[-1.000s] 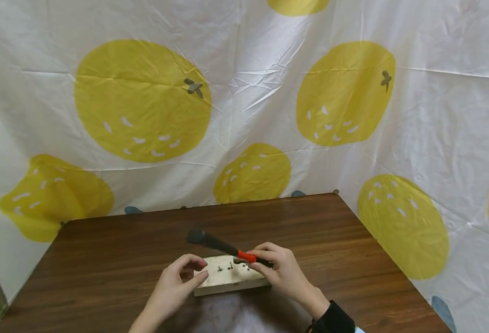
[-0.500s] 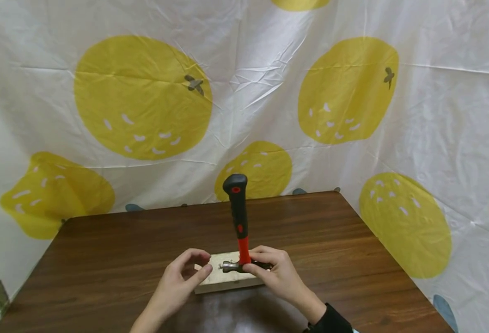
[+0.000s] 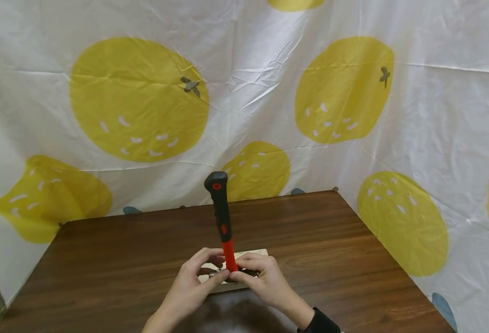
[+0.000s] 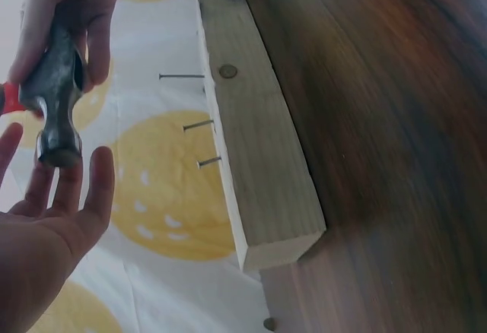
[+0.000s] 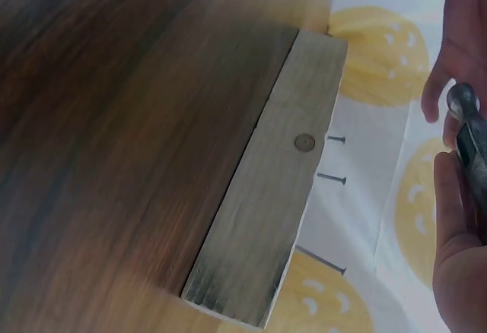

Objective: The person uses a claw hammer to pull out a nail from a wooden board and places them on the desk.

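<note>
Black sleeve [image 3: 319, 322]: wrapped the right wrist.
Left hand [image 3: 190, 282]: fingers loosely spread around the hammer's left end; whether they touched it, I couldn't tell.
Right hand [image 3: 263, 280]: pinched the metal head right of the handle.
Hammer [image 3: 221, 212]: sat above the block, rubbery black-and-red handle upright, leaning slightly left; the step looked like positioning it over the nails, and the next move seemed to call for a sure hold clear of them.
Wooden block [image 4: 262, 143]: pale, grainy, oblong, on the table, its near side bearing a round mark [image 4: 227, 71].
Nails [image 5: 332, 179]: at least three, thin, protruding from its top, the right one longest.
Table [image 3: 311, 231]: brown, wood-grained.
Cloth [image 3: 253, 115]: white, creased, lemon-printed, on the far side.
</note>
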Motion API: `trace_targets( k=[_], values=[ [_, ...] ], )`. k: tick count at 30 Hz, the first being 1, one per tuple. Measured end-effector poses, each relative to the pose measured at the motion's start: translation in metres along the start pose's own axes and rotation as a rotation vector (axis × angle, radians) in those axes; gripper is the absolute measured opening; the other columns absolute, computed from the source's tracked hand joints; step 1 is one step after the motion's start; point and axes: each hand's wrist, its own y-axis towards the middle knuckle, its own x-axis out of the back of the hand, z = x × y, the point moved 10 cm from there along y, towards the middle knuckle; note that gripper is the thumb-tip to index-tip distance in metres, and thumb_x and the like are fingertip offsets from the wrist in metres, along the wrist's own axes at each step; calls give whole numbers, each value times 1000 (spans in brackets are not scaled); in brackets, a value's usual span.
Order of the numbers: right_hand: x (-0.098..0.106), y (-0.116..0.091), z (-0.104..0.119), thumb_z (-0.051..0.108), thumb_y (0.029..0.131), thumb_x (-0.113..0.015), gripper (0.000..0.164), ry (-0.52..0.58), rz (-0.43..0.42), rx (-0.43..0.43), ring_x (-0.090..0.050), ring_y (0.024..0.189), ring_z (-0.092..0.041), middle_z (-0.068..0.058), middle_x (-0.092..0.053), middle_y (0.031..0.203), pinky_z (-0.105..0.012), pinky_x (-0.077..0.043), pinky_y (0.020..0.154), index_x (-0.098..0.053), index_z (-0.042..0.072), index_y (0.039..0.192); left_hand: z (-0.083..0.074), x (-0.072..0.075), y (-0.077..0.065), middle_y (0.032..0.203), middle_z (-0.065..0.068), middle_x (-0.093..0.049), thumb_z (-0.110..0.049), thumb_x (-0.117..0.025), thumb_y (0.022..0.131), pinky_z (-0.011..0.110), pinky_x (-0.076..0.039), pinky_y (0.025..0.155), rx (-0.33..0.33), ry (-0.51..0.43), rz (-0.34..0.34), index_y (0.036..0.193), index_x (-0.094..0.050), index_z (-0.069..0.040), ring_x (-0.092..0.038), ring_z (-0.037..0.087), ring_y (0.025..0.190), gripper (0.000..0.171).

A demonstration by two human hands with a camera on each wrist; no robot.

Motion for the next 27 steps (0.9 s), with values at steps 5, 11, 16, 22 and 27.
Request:
trace_targets(
  k=[5,11,16,22,27],
  values=[
    [-4,-1,-1,4,92,-75,19,-14,4,7,-67,89,-11,-5,-74,104,-30,-58,65,-78,0,110,-6,-6,1,105,0,-66,-7,-75,94,37,-60,72,-83,-31,14,114,-71,-17,-66,19,92,23],
    [-2,-1,-3,7,90,-79,18,-57,-12,-16,-68,88,-11,-1,-75,100,-30,-58,65,-79,6,108,-11,-6,1,102,-1,-65,-3,-76,90,34,-58,62,-144,26,-29,111,-71,-16,-66,16,86,26],
    [-3,-1,-8,14,89,-81,17,-52,2,-94,-68,81,-11,3,-75,97,-28,-56,63,-79,13,106,-11,-7,0,103,-4,-66,-2,-74,91,32,-56,62,-156,109,-30,112,-68,-16,-66,15,87,26],
    [-6,-4,-20,19,90,-81,22,8,46,-232,-71,85,-12,-1,-75,102,-32,-60,68,-75,13,111,1,-4,-6,103,-6,-68,-7,-71,96,33,-57,67,-89,140,-6,113,-67,-16,-67,13,90,20],
    [0,-4,-25,17,89,-83,29,21,47,-295,-71,92,-20,-8,-72,107,-36,-60,75,-72,9,115,9,10,-11,99,-4,-68,-8,-70,96,32,-57,65,-58,159,-25,113,-65,-17,-66,11,86,19]
  ],
)
